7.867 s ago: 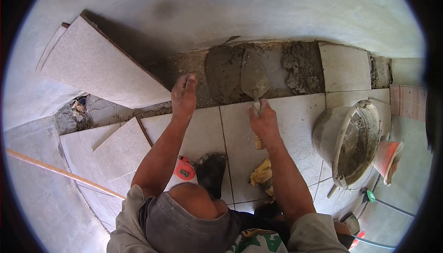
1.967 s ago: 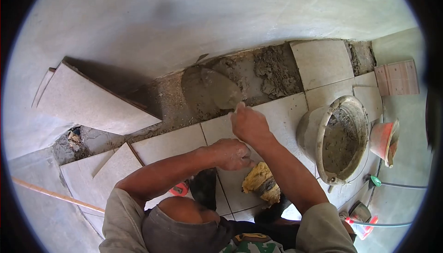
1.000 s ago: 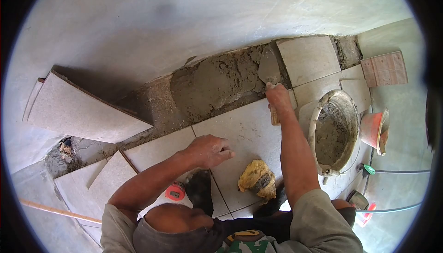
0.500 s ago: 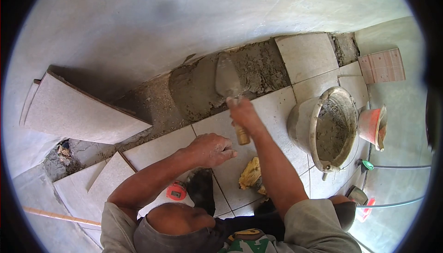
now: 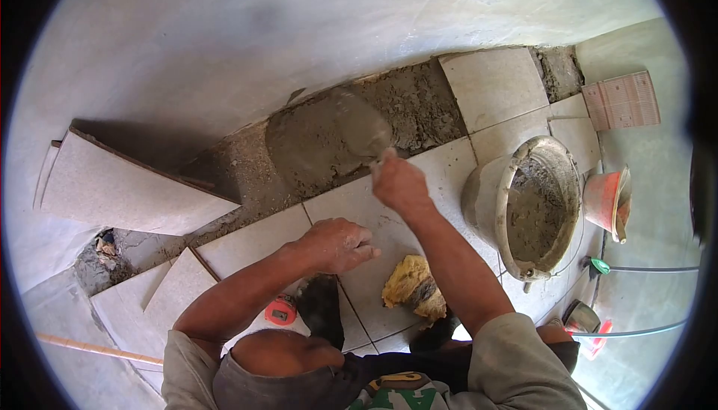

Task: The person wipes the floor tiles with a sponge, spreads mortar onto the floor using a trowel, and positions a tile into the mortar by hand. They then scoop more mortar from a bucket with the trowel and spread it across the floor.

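Note:
My right hand (image 5: 400,183) is closed around the handle of a trowel, and the trowel blade (image 5: 364,126) lies over the wet mortar bed (image 5: 307,144) along the wall. The blade is slightly blurred. My left hand (image 5: 340,245) hovers above the floor tiles with its fingers loosely curled in, and nothing shows in it. Below and to the right of that hand, a yellow sponge (image 5: 415,288) with a dark patch sits on the tiles. A laid tile (image 5: 493,88) borders the mortar on the right.
A bucket of mortar (image 5: 505,215) stands to the right, beside a smaller red bucket (image 5: 603,202). Large tiles (image 5: 134,185) lean on the wall at left. A red tape measure (image 5: 280,310) lies near my feet. A ribbed tile piece (image 5: 621,102) rests against the right wall.
The trowel blade has shifted slightly within the mortar bed, and its handle has turned out of sight under my right hand. My left hand has hardly moved.

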A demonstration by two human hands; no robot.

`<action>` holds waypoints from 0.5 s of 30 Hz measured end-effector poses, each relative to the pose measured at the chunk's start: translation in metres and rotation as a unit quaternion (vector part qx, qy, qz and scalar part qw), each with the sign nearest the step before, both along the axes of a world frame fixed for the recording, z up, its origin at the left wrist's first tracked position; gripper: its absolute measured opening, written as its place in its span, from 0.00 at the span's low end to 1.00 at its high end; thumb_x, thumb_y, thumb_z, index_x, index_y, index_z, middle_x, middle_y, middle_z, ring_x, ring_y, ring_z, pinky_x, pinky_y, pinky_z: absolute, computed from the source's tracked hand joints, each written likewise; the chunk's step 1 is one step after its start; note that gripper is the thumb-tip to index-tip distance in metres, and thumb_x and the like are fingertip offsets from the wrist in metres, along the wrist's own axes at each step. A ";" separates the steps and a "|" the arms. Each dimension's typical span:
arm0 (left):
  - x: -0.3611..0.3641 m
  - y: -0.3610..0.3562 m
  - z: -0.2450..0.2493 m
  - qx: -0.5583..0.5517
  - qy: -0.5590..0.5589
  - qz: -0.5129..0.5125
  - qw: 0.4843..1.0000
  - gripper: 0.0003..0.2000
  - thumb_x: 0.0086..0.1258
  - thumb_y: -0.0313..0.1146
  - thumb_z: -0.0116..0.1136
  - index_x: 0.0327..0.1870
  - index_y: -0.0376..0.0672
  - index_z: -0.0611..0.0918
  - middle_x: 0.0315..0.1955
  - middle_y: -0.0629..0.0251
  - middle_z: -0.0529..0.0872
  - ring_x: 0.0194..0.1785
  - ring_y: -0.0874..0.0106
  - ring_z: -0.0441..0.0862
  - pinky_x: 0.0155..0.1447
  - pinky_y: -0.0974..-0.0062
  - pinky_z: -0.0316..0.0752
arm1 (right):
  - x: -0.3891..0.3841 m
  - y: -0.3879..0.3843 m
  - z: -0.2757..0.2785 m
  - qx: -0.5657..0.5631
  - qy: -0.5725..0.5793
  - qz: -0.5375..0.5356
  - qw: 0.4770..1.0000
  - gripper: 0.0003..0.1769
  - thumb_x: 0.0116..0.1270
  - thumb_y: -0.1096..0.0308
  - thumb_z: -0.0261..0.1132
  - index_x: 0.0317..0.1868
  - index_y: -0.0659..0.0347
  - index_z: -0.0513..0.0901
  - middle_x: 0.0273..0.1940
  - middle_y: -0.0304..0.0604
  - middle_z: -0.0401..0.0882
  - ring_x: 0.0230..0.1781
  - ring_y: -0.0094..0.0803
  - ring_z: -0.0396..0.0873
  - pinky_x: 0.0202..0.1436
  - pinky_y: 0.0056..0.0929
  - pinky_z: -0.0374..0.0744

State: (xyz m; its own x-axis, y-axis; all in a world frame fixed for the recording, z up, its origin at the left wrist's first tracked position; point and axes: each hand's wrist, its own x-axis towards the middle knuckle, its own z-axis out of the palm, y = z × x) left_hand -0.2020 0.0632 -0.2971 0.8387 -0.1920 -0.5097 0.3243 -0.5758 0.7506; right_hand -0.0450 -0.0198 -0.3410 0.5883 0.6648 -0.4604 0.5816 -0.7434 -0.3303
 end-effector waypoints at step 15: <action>-0.001 0.001 -0.005 0.011 0.036 0.037 0.999 0.20 0.69 0.51 0.53 0.32 0.39 0.80 0.26 0.51 0.81 0.34 0.50 0.80 0.39 0.55 0.72 | 0.085 -0.029 -0.018 0.107 0.136 -0.313 0.934 0.23 0.71 0.54 0.55 0.45 0.71 0.73 0.31 0.57 0.80 0.27 0.48 0.82 0.32 0.41 0.81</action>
